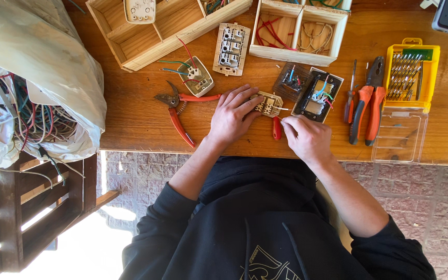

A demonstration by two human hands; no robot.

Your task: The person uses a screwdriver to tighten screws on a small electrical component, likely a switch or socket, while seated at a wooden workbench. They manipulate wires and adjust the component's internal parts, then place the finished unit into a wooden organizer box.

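On a wooden table [141, 122], my left hand [233, 115] presses down on a small beige switch module [268, 103] and holds it in place. My right hand [305, 136] grips a red-handled screwdriver [277, 128]; its thin metal tip points at the module's right side. Red-handled pruning shears [179, 111] lie just left of my left hand. A beige switch part with red and green wires [196, 77] sits behind them. Two dark switch boxes with coloured wires [311, 91] lie right of the module.
Orange pliers [369, 103] and a yellow bit case [410, 72] with its clear lid [399, 136] lie at the right. Wooden compartment boxes [151, 31] [299, 31] stand at the back. A plastic bag of tangled wires [32, 88] fills the left, above a wooden crate [32, 212].
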